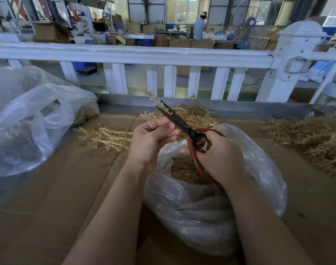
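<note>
Amber plastic sprue strip [153, 96], raised over the clear bag [258, 169] of clipped pieces near the counter's [68, 178] far edge. Left hand [150, 140] fingers pinch its lower end. Right hand [218, 155] fingers curl through the scissors' [174, 119] red loops, blades slightly parted. Best practice: snip close to the stem, above the bag's mouth.

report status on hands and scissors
Left hand pinches the tan strip. Right hand grips the scissors, blades open at the strip. Open bag of cut bits below, nothing in the way.

One scissors [179, 121], one held sprig [153, 98], two bags [211, 207]
</note>
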`<control>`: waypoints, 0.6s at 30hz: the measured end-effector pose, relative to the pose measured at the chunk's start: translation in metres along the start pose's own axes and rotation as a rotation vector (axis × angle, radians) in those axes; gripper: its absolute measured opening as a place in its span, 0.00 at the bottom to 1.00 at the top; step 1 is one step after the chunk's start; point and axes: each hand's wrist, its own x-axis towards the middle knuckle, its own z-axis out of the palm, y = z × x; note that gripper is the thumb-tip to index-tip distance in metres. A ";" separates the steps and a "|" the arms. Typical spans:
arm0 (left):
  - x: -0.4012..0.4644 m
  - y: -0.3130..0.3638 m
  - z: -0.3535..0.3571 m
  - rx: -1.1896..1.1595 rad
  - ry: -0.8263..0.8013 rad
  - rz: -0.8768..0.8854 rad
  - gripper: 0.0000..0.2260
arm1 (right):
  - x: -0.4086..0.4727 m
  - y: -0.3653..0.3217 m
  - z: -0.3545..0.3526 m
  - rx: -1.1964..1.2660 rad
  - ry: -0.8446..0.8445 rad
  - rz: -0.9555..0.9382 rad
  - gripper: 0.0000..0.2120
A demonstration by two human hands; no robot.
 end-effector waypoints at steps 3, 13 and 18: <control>0.000 0.000 -0.001 0.024 -0.020 -0.016 0.06 | -0.001 -0.002 0.000 0.000 0.001 -0.003 0.35; -0.001 0.000 0.000 0.065 -0.078 -0.028 0.09 | 0.001 -0.003 -0.001 -0.008 -0.014 0.035 0.36; 0.000 0.000 0.001 0.053 -0.077 -0.035 0.10 | 0.000 -0.003 -0.001 0.016 0.014 0.017 0.33</control>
